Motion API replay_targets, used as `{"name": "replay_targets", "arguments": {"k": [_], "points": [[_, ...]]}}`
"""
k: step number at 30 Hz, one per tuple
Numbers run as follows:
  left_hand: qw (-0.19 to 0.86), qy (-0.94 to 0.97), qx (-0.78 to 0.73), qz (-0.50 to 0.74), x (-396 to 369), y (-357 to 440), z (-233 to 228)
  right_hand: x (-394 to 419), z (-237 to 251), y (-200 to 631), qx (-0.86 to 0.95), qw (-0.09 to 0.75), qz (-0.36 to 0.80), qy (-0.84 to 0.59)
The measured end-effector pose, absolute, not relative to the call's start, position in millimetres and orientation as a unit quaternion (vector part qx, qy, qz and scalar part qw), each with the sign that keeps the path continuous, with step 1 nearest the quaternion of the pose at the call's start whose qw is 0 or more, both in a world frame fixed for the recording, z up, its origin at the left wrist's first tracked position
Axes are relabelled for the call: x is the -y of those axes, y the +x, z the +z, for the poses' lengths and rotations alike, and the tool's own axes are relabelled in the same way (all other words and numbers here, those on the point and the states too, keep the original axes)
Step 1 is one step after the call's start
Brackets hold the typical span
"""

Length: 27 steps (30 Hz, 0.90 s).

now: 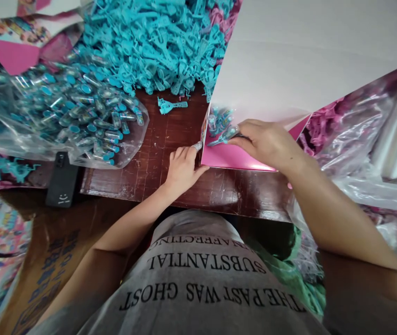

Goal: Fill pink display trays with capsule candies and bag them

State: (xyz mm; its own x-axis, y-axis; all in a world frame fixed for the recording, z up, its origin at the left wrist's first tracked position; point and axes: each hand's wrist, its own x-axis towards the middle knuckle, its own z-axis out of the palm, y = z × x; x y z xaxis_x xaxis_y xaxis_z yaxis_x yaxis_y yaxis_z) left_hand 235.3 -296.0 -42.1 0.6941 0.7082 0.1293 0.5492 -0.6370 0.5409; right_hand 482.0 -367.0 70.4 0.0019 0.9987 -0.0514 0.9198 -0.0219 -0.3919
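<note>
My right hand (271, 142) reaches into an open box with a pink inside (247, 157), its fingers closed round a blue plastic toy (223, 138) with a clear tube-like part. Beside that toy, several similar blue toys with clear tubes (223, 118) lie against the box's left inner wall. My left hand (183, 166) grips the box's near left corner, fingers curled along the side and thumb at the front edge. A small silvery, clear piece (197, 146) shows at its fingertips; what it is I cannot make out.
Loose blue plastic pieces (156, 42) are heaped at the back, with one single piece (172, 105) in front. To the left, a plastic bag (137, 139) holds blue-capped clear tubes (79, 111). A black phone (60, 181) lies by the table edge. Pink pieces (320, 123) and clear plastic (366, 158) crowd the right.
</note>
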Motion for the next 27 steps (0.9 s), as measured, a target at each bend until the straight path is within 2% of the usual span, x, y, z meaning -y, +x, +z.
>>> {"name": "replay_targets", "arguments": {"k": [6, 10, 14, 18, 24, 27], "points": [[0.278, 0.884, -0.354, 0.123, 291, 228, -27, 364, 82, 469, 0.738, 0.043, 0.062, -0.671], [0.334, 0.884, -0.295, 0.14, 234, 226, -19, 367, 81, 469, 0.751, 0.012, 0.036, -0.659], [0.247, 0.87, -0.371, 0.21, 150, 255, -36, 366, 79, 471, 0.756, -0.009, 0.038, -0.653], [0.231, 0.86, -0.43, 0.151, 111, 282, -52, 363, 78, 459, 0.75, -0.022, 0.004, -0.661], [0.242, 0.864, -0.351, 0.269, 176, 227, -29, 364, 63, 451, 0.712, 0.03, -0.043, -0.701], [0.322, 0.849, -0.28, 0.313, 227, 175, -13, 369, 59, 454, 0.715, 0.041, -0.052, -0.696]]}}
